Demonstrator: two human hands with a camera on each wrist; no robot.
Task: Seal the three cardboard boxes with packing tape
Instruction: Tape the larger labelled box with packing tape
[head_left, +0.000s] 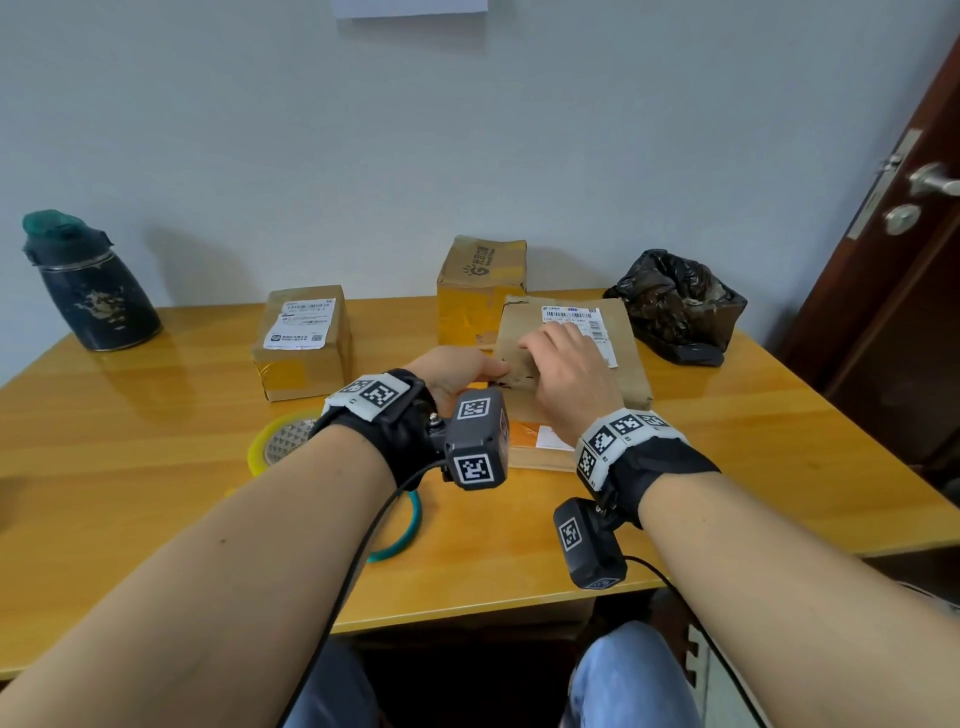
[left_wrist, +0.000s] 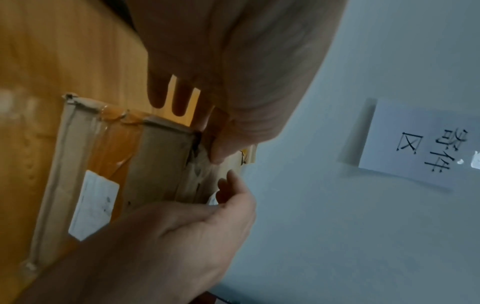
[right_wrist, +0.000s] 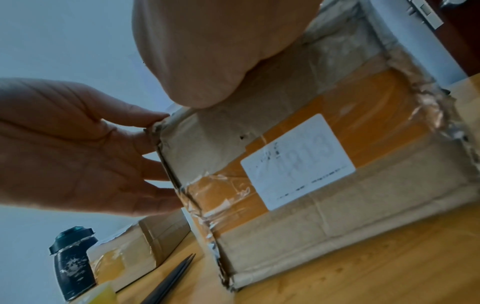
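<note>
I see the left hand (head_left: 457, 371) with straight fingers touching the near box (head_left: 571, 364) at its left corner. The right hand (head_left: 569, 371) rests on top; its grip is unclear, possibly pinching tape.

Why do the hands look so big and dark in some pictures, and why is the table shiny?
In both wrist views the camera sits close, so the left hand and right hand loom large and shadowed against the bright wall. In the head view the table mirrors the dark bottle, and its edges bend from the wide lens.
</note>
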